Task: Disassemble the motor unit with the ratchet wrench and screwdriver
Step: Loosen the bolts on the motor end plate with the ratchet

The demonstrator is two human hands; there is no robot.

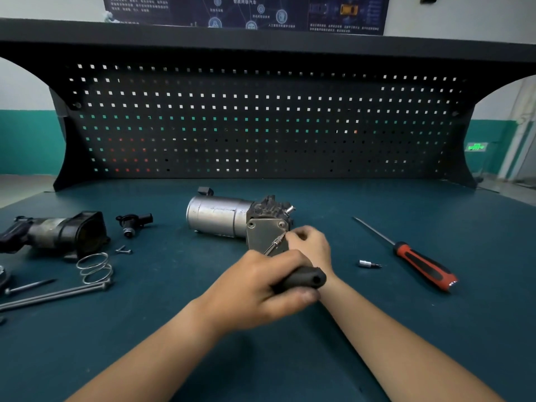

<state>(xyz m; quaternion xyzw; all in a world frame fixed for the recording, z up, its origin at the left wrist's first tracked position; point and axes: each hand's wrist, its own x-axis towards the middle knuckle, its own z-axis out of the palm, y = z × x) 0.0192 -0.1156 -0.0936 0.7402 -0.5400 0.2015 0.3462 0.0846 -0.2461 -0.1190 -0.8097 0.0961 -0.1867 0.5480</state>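
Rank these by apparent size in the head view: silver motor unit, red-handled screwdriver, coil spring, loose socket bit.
1. motor unit, bulkiest
2. red-handled screwdriver, slightly longer but far slimmer
3. coil spring
4. socket bit

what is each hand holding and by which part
The left hand grips the ratchet wrench by its black handle; the right hand pinches its socket end at the motor unit.

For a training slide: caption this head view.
Left hand grips a black-handled tool against the plate of the motor unit, right hand holding the tool tip; a screwdriver lies aside.
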